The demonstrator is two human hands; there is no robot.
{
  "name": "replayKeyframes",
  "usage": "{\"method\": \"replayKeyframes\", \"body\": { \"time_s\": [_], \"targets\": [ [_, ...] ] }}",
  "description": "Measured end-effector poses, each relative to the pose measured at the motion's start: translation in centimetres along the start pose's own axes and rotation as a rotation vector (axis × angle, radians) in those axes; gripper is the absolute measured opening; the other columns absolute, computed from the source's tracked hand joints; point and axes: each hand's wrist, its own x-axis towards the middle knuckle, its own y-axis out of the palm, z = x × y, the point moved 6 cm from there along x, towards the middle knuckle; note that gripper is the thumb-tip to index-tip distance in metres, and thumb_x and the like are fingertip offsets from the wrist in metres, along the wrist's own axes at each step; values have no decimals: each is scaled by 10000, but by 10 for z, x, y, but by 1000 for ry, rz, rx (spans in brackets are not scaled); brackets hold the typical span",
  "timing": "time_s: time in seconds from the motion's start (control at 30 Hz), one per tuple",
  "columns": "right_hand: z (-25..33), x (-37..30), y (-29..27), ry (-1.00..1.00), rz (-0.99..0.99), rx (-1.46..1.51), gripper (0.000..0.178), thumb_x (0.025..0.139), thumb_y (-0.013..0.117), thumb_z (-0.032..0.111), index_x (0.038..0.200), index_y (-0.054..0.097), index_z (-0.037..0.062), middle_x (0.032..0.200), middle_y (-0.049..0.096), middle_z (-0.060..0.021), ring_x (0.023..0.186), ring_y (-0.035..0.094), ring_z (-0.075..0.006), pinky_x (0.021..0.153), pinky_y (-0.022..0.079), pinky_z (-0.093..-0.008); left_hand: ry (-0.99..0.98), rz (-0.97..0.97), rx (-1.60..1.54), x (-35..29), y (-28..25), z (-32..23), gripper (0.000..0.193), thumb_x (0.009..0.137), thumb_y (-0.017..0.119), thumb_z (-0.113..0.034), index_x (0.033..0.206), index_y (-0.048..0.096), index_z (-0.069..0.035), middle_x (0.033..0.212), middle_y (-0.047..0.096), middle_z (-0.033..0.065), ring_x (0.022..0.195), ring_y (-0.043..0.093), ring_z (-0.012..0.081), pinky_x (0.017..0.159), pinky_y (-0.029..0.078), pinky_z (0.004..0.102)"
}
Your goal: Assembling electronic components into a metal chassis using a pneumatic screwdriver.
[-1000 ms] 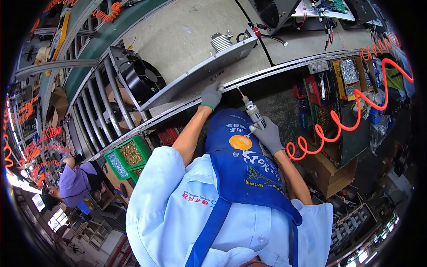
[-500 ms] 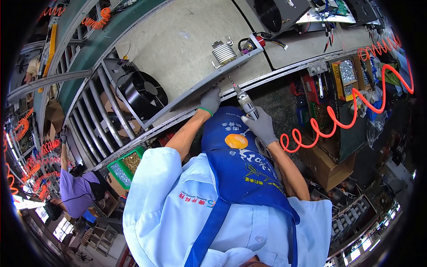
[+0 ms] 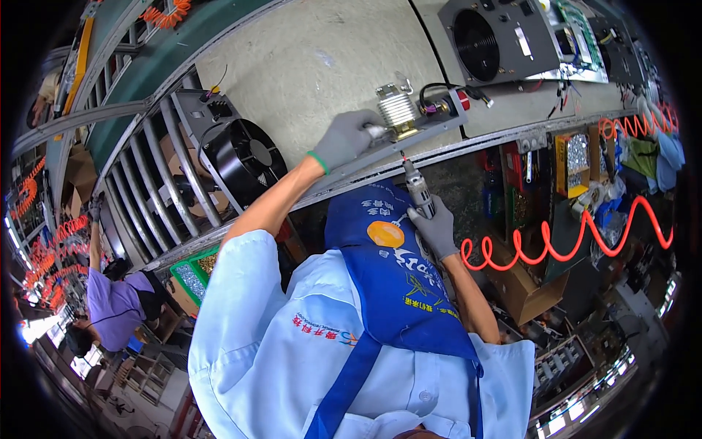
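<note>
My left hand (image 3: 342, 137), in a grey glove with a green cuff, closes its fingertips on the silver lower-left end of a ribbed metal coil (image 3: 397, 108). The coil stands on a long grey metal panel (image 3: 358, 162) at the bench's front edge. In my right hand (image 3: 437, 230), also gloved, is a pneumatic screwdriver (image 3: 418, 189). Its bit points up at the panel's near edge, just below the coil; contact cannot be made out. A red part (image 3: 463, 99) and wires sit at the panel's right end.
A black fan (image 3: 245, 157) on a grey plate stands left, beside metal rollers (image 3: 157, 183). Another fan unit (image 3: 501, 40) lies back right. An orange coiled hose (image 3: 545, 245) stretches across the right. Screw bins (image 3: 191, 282) hang below the bench. A co-worker in purple (image 3: 117, 307) is far left.
My left hand has moved from the panel's near edge up to the coil and grips its end. The panel has turned flatter and shifted right. The screwdriver has moved slightly right and down.
</note>
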Motion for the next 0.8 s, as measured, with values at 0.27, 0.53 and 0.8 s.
{"method": "replayKeyframes", "body": {
  "time_s": [0.27, 0.53, 0.8],
  "targets": [
    [4, -3, 6, 57, -13, 18, 334, 745, 757, 202, 979, 601, 21, 761, 660, -72, 682, 634, -123, 638, 499, -289, 141, 178, 198, 18, 47, 36, 183, 858, 628, -126, 1014, 674, -43, 887, 679, 140, 798, 663, 219, 726, 512, 320],
    [5, -3, 14, 44, -64, -3, 330, 737, 764, 206, 950, 592, 24, 764, 661, -84, 674, 630, -125, 630, 496, -292, -11, 209, -129, 18, 53, 49, 206, 874, 627, -141, 1025, 684, -14, 911, 695, 110, 851, 657, 185, 789, 517, 307],
    [-2, -3, 17, 61, -85, -22, 319, 733, 763, 210, 927, 589, 27, 766, 665, -102, 668, 640, -155, 623, 491, -314, 215, 337, -7, 7, 47, 40, 356, 875, 511, -183, 1176, 623, -30, 1137, 593, 194, 1069, 570, 325, 953, 441, 390]
  ]
}}
